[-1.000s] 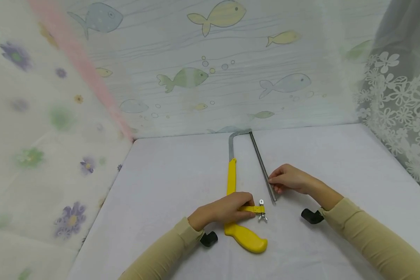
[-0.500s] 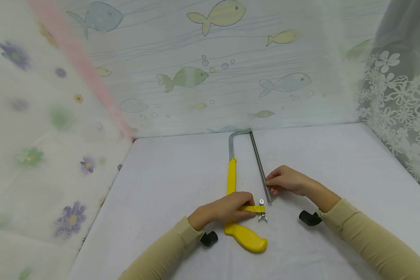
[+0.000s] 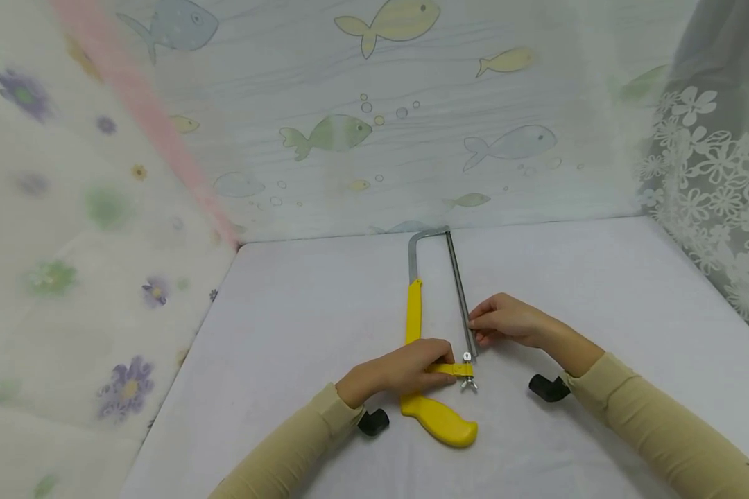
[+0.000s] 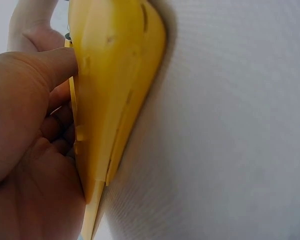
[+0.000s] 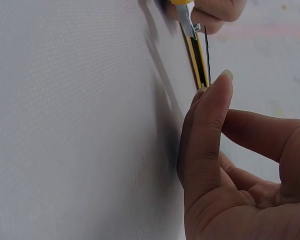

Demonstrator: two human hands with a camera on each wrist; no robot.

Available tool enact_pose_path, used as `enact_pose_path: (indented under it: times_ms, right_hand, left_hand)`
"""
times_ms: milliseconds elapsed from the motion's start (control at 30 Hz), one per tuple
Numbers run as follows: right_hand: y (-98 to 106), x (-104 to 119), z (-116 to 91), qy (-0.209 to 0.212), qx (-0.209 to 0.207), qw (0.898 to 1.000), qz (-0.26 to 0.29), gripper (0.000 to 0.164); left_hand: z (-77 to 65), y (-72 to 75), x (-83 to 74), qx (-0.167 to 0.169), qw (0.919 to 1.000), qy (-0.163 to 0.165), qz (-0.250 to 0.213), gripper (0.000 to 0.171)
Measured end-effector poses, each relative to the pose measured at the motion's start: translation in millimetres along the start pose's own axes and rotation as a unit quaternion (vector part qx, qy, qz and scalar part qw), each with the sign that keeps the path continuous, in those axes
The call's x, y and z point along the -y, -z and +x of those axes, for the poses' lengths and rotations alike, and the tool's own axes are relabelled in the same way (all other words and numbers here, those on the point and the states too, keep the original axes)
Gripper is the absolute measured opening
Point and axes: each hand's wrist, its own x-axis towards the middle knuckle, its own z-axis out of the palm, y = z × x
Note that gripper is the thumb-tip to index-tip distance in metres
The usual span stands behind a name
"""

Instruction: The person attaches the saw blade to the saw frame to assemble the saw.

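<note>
A hacksaw with a yellow and grey frame (image 3: pixel 415 308) lies on the white table. My left hand (image 3: pixel 406 367) grips the yellow frame just above the handle (image 3: pixel 442 421). In the left wrist view the thumb presses against the yellow body (image 4: pixel 115 65). Between thumb and fingers, my right hand (image 3: pixel 508 321) pinches the thin grey saw blade (image 3: pixel 458 277) close to its near end. The blade's far end meets the tip of the grey frame. Its near end is beside the metal pin (image 3: pixel 467 357), above a wing nut (image 3: pixel 469 384); whether they touch I cannot tell.
A white cloth covers the table (image 3: pixel 299 305). Behind it hangs a fish-print curtain (image 3: pixel 324 83), with a flower-print one (image 3: pixel 100 277) on the left and lace (image 3: pixel 718 180) on the right. A black wrist mount (image 3: pixel 548 388) hangs below each sleeve.
My right hand has moved a little left, swinging the blade's near end toward the pin. The left hand keeps its grip on the frame.
</note>
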Motion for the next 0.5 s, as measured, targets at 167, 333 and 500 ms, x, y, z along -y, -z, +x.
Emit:
enact_pose_path:
  times_ms: [167, 333, 500]
  right_hand:
    - [-1.1, -0.6, 2.5, 0.001, 0.006, 1.000, 0.005, 0.033]
    - [-1.6, -0.1, 3.8, 0.003, 0.010, 1.000, 0.007, 0.028]
    - [-3.5, 0.0, 4.5, 0.006, 0.017, 1.000, 0.011, 0.027]
  left_hand:
    - [0.2, -0.3, 0.5, 0.001, 1.0000, -0.002, 0.000, 0.015]
    - [1.0, -0.8, 1.6, -0.001, 1.0000, -0.005, 0.002, 0.015]
    - [0.9, -1.0, 1.8, -0.001, 1.0000, -0.005, 0.003, 0.015]
